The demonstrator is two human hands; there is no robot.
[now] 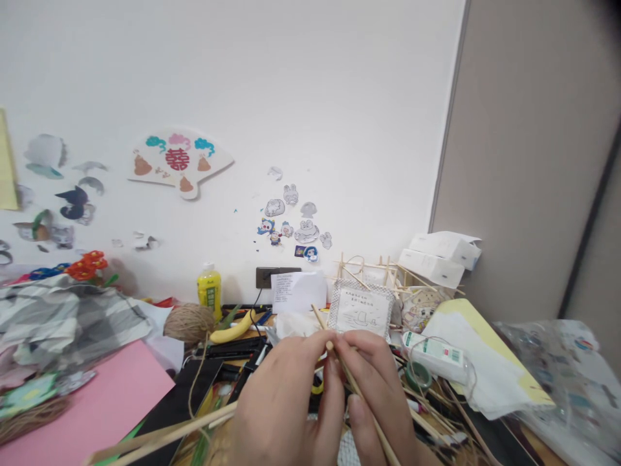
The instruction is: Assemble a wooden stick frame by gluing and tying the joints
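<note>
My left hand (281, 408) and my right hand (378, 388) meet low in the middle of the view, over a cluttered desk. Both are closed, fingertips pinching thin wooden sticks (339, 362) that run diagonally from upper left to lower right between them. A longer wooden stick (165, 437) lies to the left, passing under my left hand. Just behind the hands stands a small printed packet (361, 310).
Pink paper (97, 401) lies at the left, with a ball of twine (189, 322), a yellow glue bottle (209, 290) and a banana (233, 331) behind. At the right are a white tube (434, 355), tissue packs (441, 257) and a plastic bag (567, 382).
</note>
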